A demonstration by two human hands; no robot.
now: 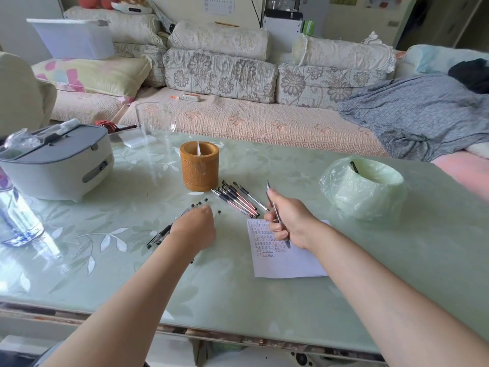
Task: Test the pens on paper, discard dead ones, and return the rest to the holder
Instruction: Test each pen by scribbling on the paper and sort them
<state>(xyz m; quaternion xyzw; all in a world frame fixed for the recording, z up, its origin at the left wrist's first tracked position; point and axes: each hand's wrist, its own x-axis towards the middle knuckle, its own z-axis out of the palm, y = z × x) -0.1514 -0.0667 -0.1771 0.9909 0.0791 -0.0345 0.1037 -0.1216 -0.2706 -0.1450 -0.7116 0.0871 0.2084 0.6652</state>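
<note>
Right hand (pixel 288 223) pinches a slim clear plastic pen (pixel 268 186) over scribbled white paper (pixel 291 263) for testing; left hand (pixel 194 229) covers loose desk pens (pixel 158 235), grip hidden.

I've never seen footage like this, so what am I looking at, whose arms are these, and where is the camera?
No machine here: a person wears a wide-angle camera on the head, looking forward and down, so both bare arms are that person's own. It is the only picture. The right hand grips a pen over a sheet of paper covered in test scribbles. The left hand lies over a group of pens on the green table; its fingers are hidden, so a grip is unclear. A second pile of pens lies beside the brown holder. At right stands a bin lined with a green bag, one pen inside.
</note>
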